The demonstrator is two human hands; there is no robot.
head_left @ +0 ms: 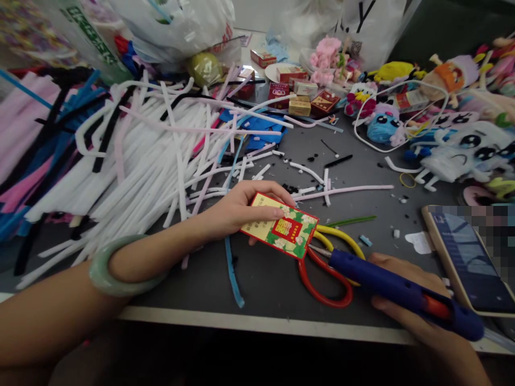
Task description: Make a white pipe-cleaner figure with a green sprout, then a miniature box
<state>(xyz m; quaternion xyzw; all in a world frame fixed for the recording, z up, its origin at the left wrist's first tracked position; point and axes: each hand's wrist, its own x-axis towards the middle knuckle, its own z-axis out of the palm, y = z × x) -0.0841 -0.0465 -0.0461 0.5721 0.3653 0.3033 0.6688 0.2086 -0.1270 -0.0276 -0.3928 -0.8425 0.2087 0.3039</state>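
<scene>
My left hand (249,212) is closed around a small printed cardboard pack (300,236) in red, green and cream, its thumb lying across the top face. A blue hot glue gun (374,279) is gripped in my right hand (406,284), which sits partly behind it. The gun's nozzle points left, close to the pack's right edge; whether they touch I cannot tell. Below and behind the nozzle lie scissors with a red handle (330,300) and a yellow handle loop (354,244). Their blades are hidden. A green strip (350,220) lies just beyond.
White fuzzy craft stems (140,161) are heaped at the left, with blue and pink ones. Small boxes (300,105) stand at the back. Plush-like figures (466,153) crowd the right. A phone (462,262) lies beside my right hand. Cut scraps (306,171) dot the middle.
</scene>
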